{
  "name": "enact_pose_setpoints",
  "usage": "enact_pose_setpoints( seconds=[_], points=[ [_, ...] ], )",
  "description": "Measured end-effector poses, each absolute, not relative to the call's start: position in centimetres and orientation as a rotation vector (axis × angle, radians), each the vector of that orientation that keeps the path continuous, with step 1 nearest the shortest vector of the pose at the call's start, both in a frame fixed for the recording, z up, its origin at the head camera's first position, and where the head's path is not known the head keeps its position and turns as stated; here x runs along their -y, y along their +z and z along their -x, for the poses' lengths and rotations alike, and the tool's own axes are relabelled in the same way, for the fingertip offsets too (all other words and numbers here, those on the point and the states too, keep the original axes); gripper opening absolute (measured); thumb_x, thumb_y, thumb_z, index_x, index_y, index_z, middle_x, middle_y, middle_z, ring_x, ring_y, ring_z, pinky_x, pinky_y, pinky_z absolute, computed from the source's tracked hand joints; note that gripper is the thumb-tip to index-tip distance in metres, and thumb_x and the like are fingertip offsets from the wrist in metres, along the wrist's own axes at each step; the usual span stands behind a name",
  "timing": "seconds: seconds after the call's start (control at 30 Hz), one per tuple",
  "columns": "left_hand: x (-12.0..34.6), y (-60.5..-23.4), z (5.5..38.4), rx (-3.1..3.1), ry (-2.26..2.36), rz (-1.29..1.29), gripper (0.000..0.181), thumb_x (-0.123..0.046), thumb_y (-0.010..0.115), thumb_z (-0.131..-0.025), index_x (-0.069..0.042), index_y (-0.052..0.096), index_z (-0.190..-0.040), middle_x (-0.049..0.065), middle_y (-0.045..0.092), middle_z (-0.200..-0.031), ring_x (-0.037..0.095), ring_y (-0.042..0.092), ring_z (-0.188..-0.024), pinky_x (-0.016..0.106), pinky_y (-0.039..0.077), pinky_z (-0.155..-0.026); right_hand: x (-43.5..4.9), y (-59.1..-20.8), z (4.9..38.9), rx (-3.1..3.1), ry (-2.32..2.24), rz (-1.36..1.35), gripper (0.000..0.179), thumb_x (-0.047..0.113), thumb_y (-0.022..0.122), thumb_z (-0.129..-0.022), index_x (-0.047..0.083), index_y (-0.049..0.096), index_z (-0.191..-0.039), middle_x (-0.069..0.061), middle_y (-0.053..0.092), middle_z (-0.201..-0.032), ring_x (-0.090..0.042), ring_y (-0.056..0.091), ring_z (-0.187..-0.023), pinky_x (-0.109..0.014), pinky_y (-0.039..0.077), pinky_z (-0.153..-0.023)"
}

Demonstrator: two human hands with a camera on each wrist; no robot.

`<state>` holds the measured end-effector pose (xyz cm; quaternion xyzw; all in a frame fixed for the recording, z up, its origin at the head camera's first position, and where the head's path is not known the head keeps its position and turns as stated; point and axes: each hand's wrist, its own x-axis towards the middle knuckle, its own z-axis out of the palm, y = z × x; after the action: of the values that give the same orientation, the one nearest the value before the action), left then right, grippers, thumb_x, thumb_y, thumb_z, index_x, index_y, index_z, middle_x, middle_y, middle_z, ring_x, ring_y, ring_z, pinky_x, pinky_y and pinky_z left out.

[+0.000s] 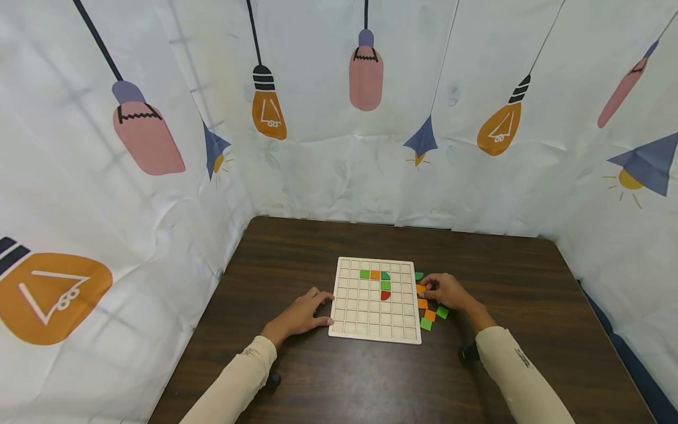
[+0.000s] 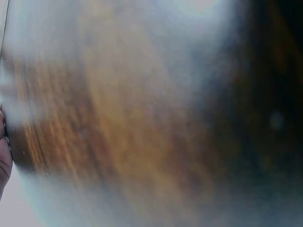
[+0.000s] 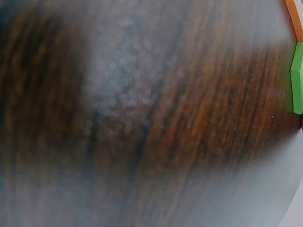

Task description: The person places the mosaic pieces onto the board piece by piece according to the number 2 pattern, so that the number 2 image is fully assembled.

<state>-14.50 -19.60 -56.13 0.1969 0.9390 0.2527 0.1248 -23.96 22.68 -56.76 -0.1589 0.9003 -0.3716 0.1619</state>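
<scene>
A pale gridded board (image 1: 355,318) lies flat on the table. Green square (image 1: 364,274), orange square (image 1: 375,274), green rounded (image 1: 385,275), another green square (image 1: 385,285) and red rounded (image 1: 385,295) tiles sit in its cells. My left hand (image 1: 296,315) touches the board's left edge with fingers and thumb spread; only a sliver of it shows in the left wrist view. Beyond the board's right edge, my right hand (image 1: 447,291) pinches an orange tile (image 1: 421,288) between thumb and fingers, which partly cover it. The right wrist view hides this grip.
Loose tiles lie along the board's right side: a green rounded one (image 1: 419,275), orange squares (image 1: 422,304) and green squares (image 1: 442,312). The dark wooden table (image 1: 339,377) meets a white printed curtain (image 1: 328,171) at the back and sides.
</scene>
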Motion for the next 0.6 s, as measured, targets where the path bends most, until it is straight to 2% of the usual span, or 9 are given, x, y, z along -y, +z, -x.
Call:
enact_pose_setpoints(
  seconds=[0.23,0.5,0.6],
  points=[
    [19.62,-56.14,14.4,-2.734,0.745,-0.572,0.06,-0.047,0.071,-0.092,-0.023,0.051,-0.143,0.002,0.053,-0.117,0.019,0.057,-0.101,0.047,0.045,-0.094,-22.79,-57.06,23.95,-2.584,-1.09,0.513,0.035,0.019,0.079,-0.088,0.0,0.071,-0.117,-0.005,0.062,-0.09,-0.015,0.053,-0.067,-0.026,0.045,-0.055],
    [19.72,-56.41,14.58,-2.739,0.742,-0.601,0.06,-0.046,0.071,-0.092,-0.022,0.051,-0.143,0.003,0.052,-0.115,0.018,0.056,-0.097,0.044,0.045,-0.089,-22.54,-57.11,24.04,-2.612,-1.095,0.534,0.026,0.015,0.079,-0.088,0.0,0.074,-0.109,-0.006,0.063,-0.088,-0.014,0.055,-0.063,-0.026,0.047,-0.054],
    [19.74,-56.47,14.61,-2.737,0.745,-0.606,0.061,-0.047,0.071,-0.092,-0.022,0.051,-0.143,0.003,0.053,-0.116,0.018,0.057,-0.099,0.044,0.046,-0.089,-22.51,-57.16,24.07,-2.618,-1.098,0.538,0.023,0.015,0.079,-0.088,0.001,0.074,-0.106,-0.005,0.064,-0.088,-0.014,0.055,-0.067,-0.025,0.047,-0.057]
  ],
)
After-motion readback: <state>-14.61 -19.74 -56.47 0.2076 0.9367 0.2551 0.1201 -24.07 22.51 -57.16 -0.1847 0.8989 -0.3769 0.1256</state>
